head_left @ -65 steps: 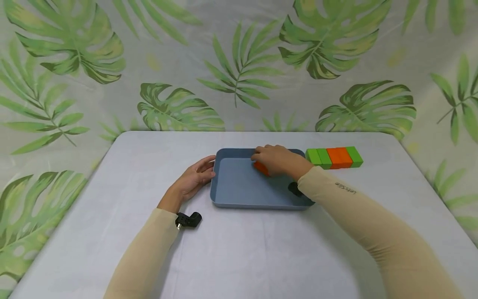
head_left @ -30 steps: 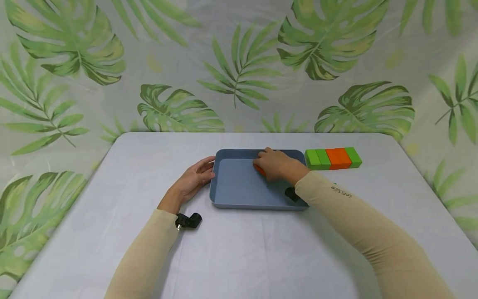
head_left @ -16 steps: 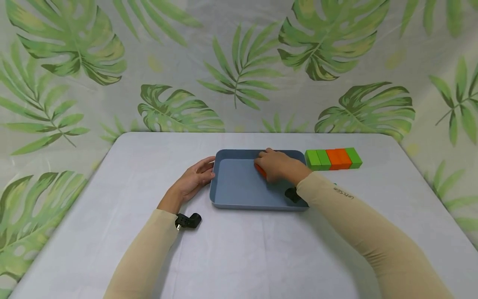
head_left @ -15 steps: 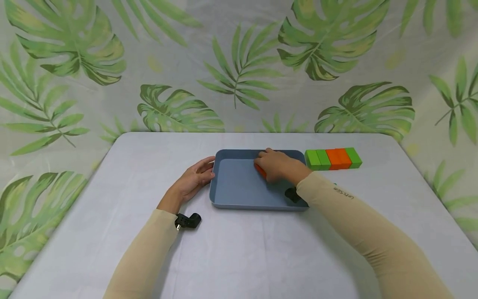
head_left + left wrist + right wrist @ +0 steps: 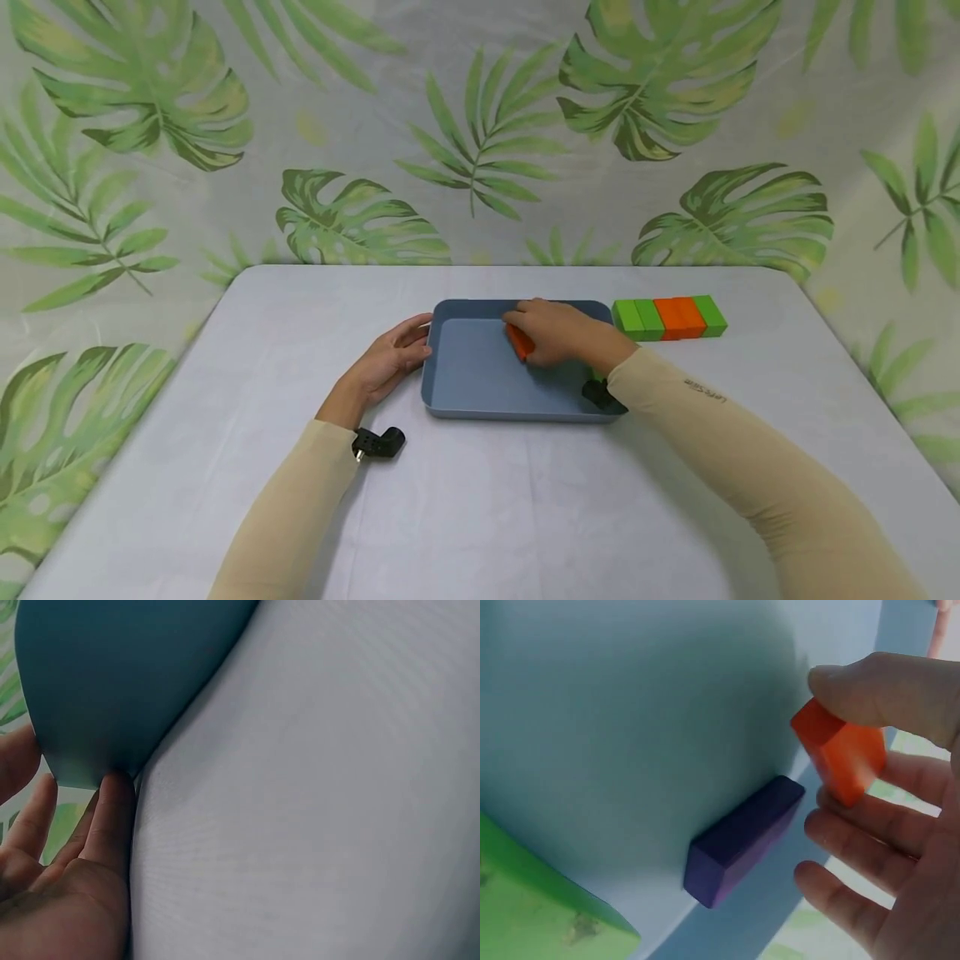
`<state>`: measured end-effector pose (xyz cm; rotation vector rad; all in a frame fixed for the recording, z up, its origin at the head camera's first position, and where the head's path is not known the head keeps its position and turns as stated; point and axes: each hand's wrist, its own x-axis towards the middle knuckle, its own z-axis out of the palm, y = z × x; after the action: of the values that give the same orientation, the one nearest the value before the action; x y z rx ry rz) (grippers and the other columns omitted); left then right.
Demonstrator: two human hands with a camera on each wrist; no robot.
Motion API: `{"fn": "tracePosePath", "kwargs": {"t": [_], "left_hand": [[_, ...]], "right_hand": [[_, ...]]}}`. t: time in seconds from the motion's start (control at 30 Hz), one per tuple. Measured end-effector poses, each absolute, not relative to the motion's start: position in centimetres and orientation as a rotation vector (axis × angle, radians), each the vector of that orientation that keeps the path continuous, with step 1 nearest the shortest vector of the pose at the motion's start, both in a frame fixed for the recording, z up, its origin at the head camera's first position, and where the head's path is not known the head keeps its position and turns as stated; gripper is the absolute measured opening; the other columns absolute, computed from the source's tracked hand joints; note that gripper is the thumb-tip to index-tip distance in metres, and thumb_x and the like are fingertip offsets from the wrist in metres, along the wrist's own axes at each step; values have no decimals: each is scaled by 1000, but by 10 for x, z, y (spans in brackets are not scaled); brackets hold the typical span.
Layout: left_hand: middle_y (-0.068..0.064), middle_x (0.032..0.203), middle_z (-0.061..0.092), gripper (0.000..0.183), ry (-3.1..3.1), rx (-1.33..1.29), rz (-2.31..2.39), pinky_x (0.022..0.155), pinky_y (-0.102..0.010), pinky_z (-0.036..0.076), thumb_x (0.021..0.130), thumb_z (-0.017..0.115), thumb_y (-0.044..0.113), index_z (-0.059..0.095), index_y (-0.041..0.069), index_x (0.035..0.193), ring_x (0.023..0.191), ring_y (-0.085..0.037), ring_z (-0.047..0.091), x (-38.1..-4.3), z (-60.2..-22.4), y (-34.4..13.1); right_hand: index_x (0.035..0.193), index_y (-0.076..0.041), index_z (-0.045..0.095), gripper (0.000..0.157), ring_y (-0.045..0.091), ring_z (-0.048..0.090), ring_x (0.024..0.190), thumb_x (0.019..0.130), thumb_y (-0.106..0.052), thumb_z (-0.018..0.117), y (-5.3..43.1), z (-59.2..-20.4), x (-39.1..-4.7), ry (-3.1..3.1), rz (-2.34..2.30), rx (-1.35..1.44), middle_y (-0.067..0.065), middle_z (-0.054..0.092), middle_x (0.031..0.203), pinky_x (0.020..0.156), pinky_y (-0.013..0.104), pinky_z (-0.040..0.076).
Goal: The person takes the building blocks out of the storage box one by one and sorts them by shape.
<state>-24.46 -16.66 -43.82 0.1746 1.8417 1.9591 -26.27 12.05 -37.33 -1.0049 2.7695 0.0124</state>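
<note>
Pinched between the thumb and fingers of my right hand [image 5: 551, 332] is an orange block [image 5: 519, 342], over the blue-grey tray [image 5: 480, 375]. The right wrist view shows this orange block [image 5: 847, 754] apart from a dark purple block [image 5: 742, 844], which lies in the tray. A green block [image 5: 547, 907] fills that view's lower left; in the head view only a sliver of it shows by the wrist. My left hand [image 5: 386, 358] rests against the tray's left side, and its fingertips [image 5: 116, 795] touch the outer wall, fingers loosely extended.
Right of the tray, a row of green [image 5: 648, 319] and orange blocks [image 5: 681, 318] stands on the white-covered table [image 5: 480, 508]. A leaf-patterned cloth [image 5: 510, 125] hangs behind the table's far edge.
More of the orange block shows beneath my right hand, which has shifted slightly left, while the forearm has turned a little rightward. My left hand and the tray have stayed put.
</note>
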Motion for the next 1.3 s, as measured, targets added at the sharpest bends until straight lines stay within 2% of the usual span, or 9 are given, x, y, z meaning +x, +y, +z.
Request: {"fn": "tracePosePath", "kwargs": {"t": [0.27, 0.5, 0.7, 0.83, 1.07, 1.3], "left_hand": [[-13, 165, 23, 68, 1828, 167, 1973, 124, -47, 23, 98, 54, -1, 27, 15, 158, 152, -29, 25, -243, -438, -164], [-13, 166, 22, 69, 1843, 191, 1959, 124, -49, 21, 98, 53, 0, 24, 15, 159, 153, -29, 23, -244, -436, -167], [-14, 165, 22, 68, 1846, 199, 1954, 123, -48, 24, 98, 52, -1, 24, 14, 159, 153, -29, 24, -245, -438, -167], [-13, 165, 24, 68, 1847, 186, 1973, 124, -47, 24, 98, 53, 0, 27, 15, 158, 153, -28, 24, -246, -438, -166], [-14, 165, 22, 68, 1837, 185, 1969, 124, -48, 23, 98, 52, -1, 24, 14, 159, 153, -29, 23, -245, -438, -168], [-13, 166, 22, 69, 1828, 168, 1971, 124, -48, 23, 97, 53, -1, 25, 14, 158, 153, -28, 24, -244, -435, -165]], "right_hand": [[143, -9, 51, 64, 27, 58, 109, 85, -23, 75, 132, -356, -238, 2824, -50, -1156, 13, 59, 129, 88, 41, 56], [141, -6, 53, 64, 25, 60, 101, 83, -17, 76, 158, -342, -212, 2883, -120, -1287, 14, 61, 125, 83, 38, 56], [139, -1, 51, 65, 28, 59, 107, 82, -16, 78, 182, -339, -203, 2874, -182, -1130, 14, 61, 125, 91, 42, 56], [135, -1, 52, 63, 25, 58, 107, 81, -17, 80, 195, -334, -199, 2866, -297, -986, 11, 59, 124, 91, 42, 56], [134, 3, 53, 60, 34, 53, 116, 81, -8, 77, 218, -329, -195, 2925, -385, -944, 20, 53, 134, 91, 49, 56], [137, 2, 51, 62, 32, 60, 105, 81, -7, 76, 249, -323, -190, 2971, -483, -829, 20, 49, 132, 84, 47, 59]]}}
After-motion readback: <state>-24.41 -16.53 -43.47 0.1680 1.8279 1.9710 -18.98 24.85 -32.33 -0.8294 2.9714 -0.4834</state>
